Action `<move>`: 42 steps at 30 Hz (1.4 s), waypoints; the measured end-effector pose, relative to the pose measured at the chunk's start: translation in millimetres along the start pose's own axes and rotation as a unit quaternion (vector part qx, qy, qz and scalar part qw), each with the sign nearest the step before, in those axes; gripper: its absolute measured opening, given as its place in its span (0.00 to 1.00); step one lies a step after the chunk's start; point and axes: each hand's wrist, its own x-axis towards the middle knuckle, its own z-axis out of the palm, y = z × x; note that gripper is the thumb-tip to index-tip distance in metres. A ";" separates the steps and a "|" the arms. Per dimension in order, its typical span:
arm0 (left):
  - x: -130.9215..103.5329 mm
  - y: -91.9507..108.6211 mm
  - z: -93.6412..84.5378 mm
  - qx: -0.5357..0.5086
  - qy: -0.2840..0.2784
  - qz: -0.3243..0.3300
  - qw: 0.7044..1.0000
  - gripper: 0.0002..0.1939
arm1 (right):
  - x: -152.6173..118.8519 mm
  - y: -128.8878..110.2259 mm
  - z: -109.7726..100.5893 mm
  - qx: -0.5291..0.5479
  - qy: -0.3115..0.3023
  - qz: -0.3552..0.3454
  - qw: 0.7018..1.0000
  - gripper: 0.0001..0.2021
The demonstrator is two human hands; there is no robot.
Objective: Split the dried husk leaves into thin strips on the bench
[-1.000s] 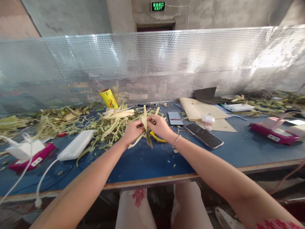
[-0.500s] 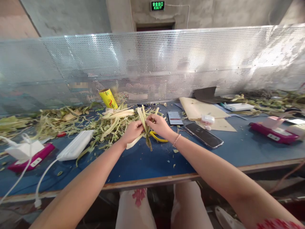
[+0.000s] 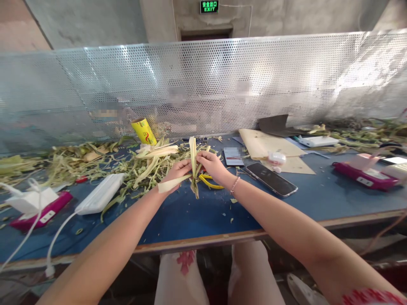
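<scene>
Between my two hands stands a bundle of pale dried husk strips (image 3: 193,159), its darker tied-looking end pointing down toward me. My left hand (image 3: 178,173) pinches it from the left, and one broad strip juts out leftward over the wrist. From the right, the fingertips of my right hand (image 3: 213,166) close on the same strips. Yellow-handled scissors or pliers (image 3: 210,183) lie beneath my right hand, partly hidden. A heap of loose dried husks and stalks (image 3: 149,165) spreads behind and left of my left hand.
A yellow roll (image 3: 144,131) leans by the perforated metal screen (image 3: 210,84). To the right lie a dark phone (image 3: 271,179), a small card-like device (image 3: 233,156), a white earphone case (image 3: 277,158) and brown paper (image 3: 270,144). A white power bank (image 3: 101,194) and magenta power strips (image 3: 365,176) flank the work area.
The upright strips have drawn together into a narrower bundle. The loose broad strip has swung further left and up across my left wrist. Both hands stay nearly in place.
</scene>
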 end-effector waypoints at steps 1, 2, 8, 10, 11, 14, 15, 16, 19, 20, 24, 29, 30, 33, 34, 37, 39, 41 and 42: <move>0.3 -0.2 0.0 -0.006 0.005 -0.006 1.000 0.16 | 0.2 0.8 -0.1 0.002 -0.002 -0.006 1.000 0.08; 0.8 -0.4 -0.2 -0.007 0.013 -0.010 1.000 0.17 | 0.1 1.2 -0.3 -0.014 -0.001 -0.020 1.000 0.08; 1.5 2.4 -3.5 0.158 0.097 0.035 0.982 0.18 | -4.7 0.7 0.4 -0.263 0.020 -0.148 0.953 0.04; 0.3 4.5 -3.7 0.212 0.141 0.071 0.965 0.15 | -6.0 1.3 1.8 -0.295 0.015 -0.167 0.941 0.05; -0.2 5.2 -3.7 0.227 0.156 0.085 0.958 0.14 | -6.2 1.8 2.3 -0.302 0.011 -0.170 0.938 0.06; -0.4 5.3 -4.3 0.251 0.167 0.105 0.948 0.09 | -5.7 3.1 2.8 -0.300 0.007 -0.165 0.940 0.05; -0.2 5.1 -4.4 0.258 0.165 0.108 0.946 0.08 | -5.4 3.3 2.7 -0.298 0.006 -0.164 0.940 0.05; 0.0 5.1 -4.5 0.266 0.163 0.111 0.943 0.07 | -5.1 3.5 2.5 -0.297 0.004 -0.165 0.940 0.05; 0.4 5.5 -3.6 0.282 0.169 0.112 0.938 0.07 | -5.0 3.8 2.0 -0.303 -0.002 -0.169 0.938 0.06; 0.5 5.7 -3.2 0.280 0.173 0.107 0.938 0.07 | -5.2 4.1 1.8 -0.307 -0.003 -0.170 0.936 0.06; 1.2 5.5 -2.2 0.251 0.190 0.104 0.943 0.05 | -7.1 6.0 1.7 -0.332 -0.012 -0.184 0.925 0.05; 1.0 9.6 -2.4 0.135 0.169 0.069 0.974 0.07 | -9.1 4.2 3.0 -0.360 -0.032 -0.187 0.913 0.04; 1.1 10.9 -2.7 0.113 0.162 0.056 0.979 0.07 | -9.1 3.5 3.0 -0.361 -0.034 -0.185 0.913 0.04; 2.7 12.2 -5.7 0.074 0.160 0.046 0.983 0.07 | -7.5 3.0 1.1 -0.363 -0.023 -0.184 0.913 0.05; 3.5 11.4 -7.3 0.069 0.167 0.052 0.982 0.07 | -6.6 3.6 -0.3 -0.365 -0.016 -0.186 0.912 0.05; 5.5 7.8 -11.9 0.053 0.190 0.079 0.977 0.09 | -4.2 6.1 -6.0 -0.389 0.000 -0.160 0.907 0.07; 5.3 6.6 -12.8 0.055 0.196 0.104 0.973 0.11 | -3.9 7.0 -9.6 -0.423 -0.003 -0.113 0.899 0.07; 3.8 7.2 -11.3 0.077 0.200 0.132 0.968 0.11 | -4.8 6.7 -11.8 -0.461 -0.003 -0.082 0.883 0.09; 2.8 8.1 -9.8 0.092 0.201 0.145 0.964 0.11 | -5.7 6.1 -12.1 -0.479 0.000 -0.079 0.874 0.11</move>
